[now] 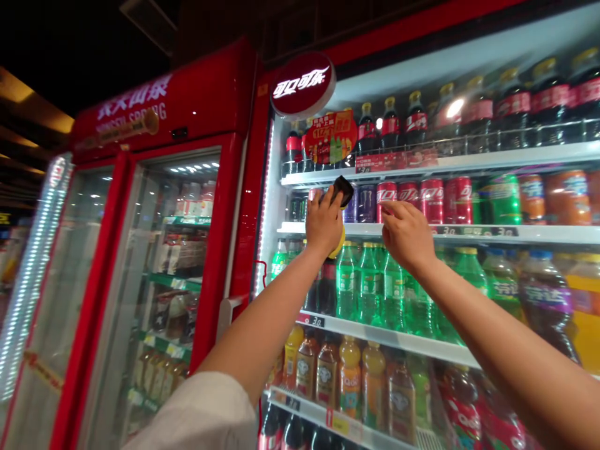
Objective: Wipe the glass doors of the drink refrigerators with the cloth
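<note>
- Left hand point(324, 224) clenched round a black-and-yellow pad point(344, 191), up against the shelf point(562, 234).
- Right hand point(407, 234) half open, fingertips point(389, 209) near red cans point(432, 201).
- A careless brush could topple cans; a loose grip could drop the pad.

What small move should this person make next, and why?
Probably the right hand should slide the nearest red Coca-Cola can slightly aside. Its fingertips are already at that can, while the left hand grips what looks like a black-and-yellow sponge in front of the same row on the white shelf.
</note>
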Available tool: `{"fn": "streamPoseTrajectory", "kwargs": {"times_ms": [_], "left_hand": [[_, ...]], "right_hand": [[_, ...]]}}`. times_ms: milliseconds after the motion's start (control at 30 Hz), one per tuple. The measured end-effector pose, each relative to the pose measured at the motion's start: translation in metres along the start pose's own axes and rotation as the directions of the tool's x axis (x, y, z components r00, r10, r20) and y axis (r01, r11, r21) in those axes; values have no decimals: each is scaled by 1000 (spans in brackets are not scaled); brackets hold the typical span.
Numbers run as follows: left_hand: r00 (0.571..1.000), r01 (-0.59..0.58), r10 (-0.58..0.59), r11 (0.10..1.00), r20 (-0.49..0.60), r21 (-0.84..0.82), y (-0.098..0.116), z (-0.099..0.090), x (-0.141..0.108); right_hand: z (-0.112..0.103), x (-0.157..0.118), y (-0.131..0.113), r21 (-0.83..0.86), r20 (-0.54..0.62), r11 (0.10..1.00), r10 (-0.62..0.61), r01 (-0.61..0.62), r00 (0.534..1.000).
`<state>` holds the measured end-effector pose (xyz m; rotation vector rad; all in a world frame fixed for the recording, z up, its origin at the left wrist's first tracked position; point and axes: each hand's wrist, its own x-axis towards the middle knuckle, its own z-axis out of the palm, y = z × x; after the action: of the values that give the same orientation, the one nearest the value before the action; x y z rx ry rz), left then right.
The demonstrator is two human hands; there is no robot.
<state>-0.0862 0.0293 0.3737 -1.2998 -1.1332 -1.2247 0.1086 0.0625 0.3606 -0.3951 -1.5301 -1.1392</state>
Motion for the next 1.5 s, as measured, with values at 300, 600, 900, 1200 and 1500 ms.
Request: {"fn": "streamPoseTrajectory", "kwargs": {"times_ms": [300, 600, 900, 1200, 1500], "left_hand": [[958, 262, -269, 962, -96, -83, -63, -7, -5], [999, -42, 42, 999, 5, 9, -70, -1, -37], [962, 252, -252, 968, -104, -14, -137, -12, -41], [1000, -25, 25, 1000, 15, 0, -127, -15, -48], [974, 226, -226, 970, -10, 85, -154, -29, -98]], "right_hand": [[35, 2, -38, 126, 31, 980, -159, 154, 987], [37, -6, -38, 102, 30, 980, -172, 168, 985], [36, -8, -37, 55, 47, 985, -164, 161, 985], [32, -8, -34, 39, 66, 978, -208, 206, 976], [31, -11, -31, 128, 98, 977, -181, 168, 979]]}}
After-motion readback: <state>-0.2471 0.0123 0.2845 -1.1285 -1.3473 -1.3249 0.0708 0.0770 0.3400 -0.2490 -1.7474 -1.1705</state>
